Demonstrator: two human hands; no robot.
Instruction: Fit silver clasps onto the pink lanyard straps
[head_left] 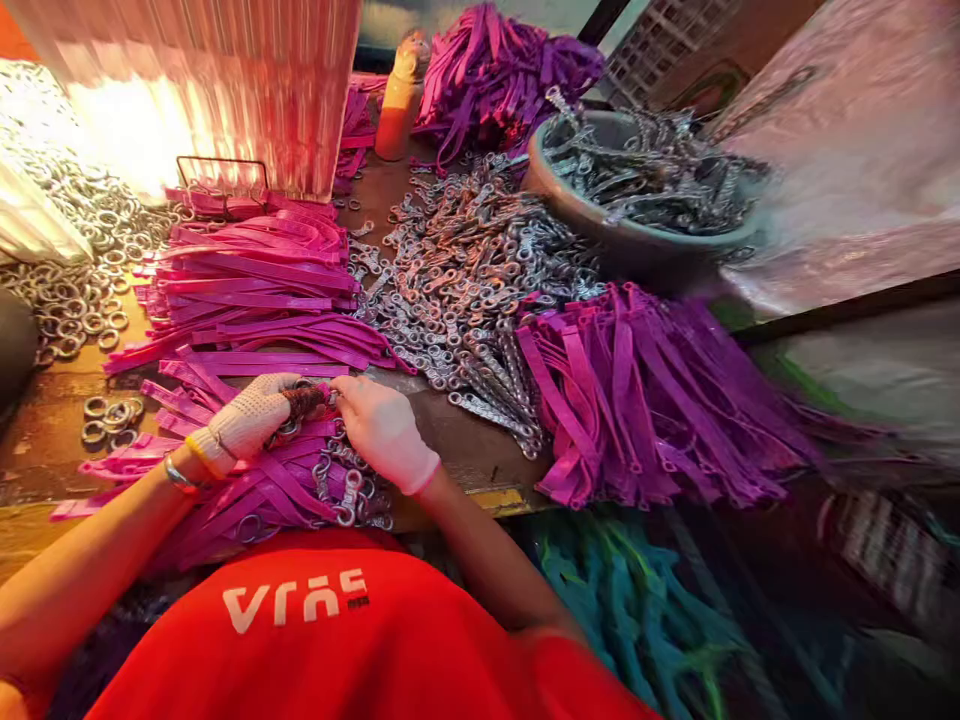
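- Landmark: the metal clasp pile (472, 270), heaped on the work table (450, 440). All places below are given from it, as the wearer sees them.
- Left hand (244, 418): gloved, to the near left of the metal clasp pile. Fingers are closed around the work piece (306, 400) (a dark, bunched item; fine detail is too small to tell).
- Right hand (384, 430): gloved, on the near left side of the metal clasp pile. Thumb and forefinger are pinched together on the right end of the work piece (the remaining fingers are folded in).
- Work piece: between the two hands, to the near left of the metal clasp pile, above the fitted pink straps (277, 490). Metal fittings (349, 495) lie at the right ends of these straps.
- Left of the metal clasp pile: the pink strap stack (247, 270). Farther left: the ring pile (75, 310), with a small ring cluster (109, 422) nearer the wearer.
- Near right of the metal clasp pile: the purple strap bundle (637, 400), its left edge just beside the clasps.
- Far right of the metal clasp pile: the basin (630, 240), filled with metal pieces.
- Beyond the metal clasp pile: the bottle (397, 100) (upright) and the purple strap heap (495, 60).
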